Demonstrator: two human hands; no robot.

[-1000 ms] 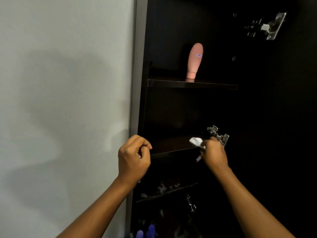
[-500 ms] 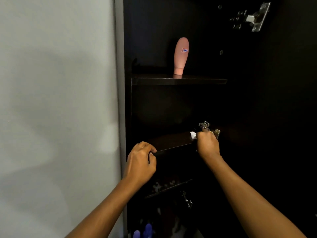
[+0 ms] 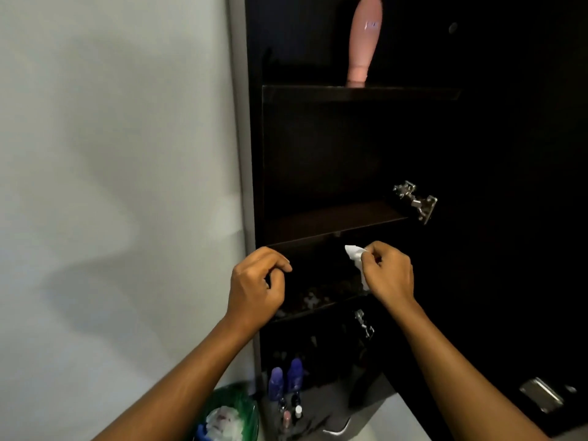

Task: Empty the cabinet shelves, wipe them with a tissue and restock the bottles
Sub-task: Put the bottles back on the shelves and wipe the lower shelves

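The right hand (image 3: 389, 275) pinches a crumpled white tissue (image 3: 358, 261) between thumb and fingertips in front of the dark cabinet (image 3: 350, 154), just below the front edge of the middle shelf (image 3: 334, 222); the tissue hangs roughly lengthwise downward from the grip. The left hand (image 3: 257, 286) is loosely curled and empty near the cabinet's left edge. A pink bottle (image 3: 364, 36) stands upside down on the upper shelf (image 3: 359, 92), long axis vertical, cap down, while two purple bottles (image 3: 286, 378) stand upright low down on the tabletop (image 3: 394, 421).
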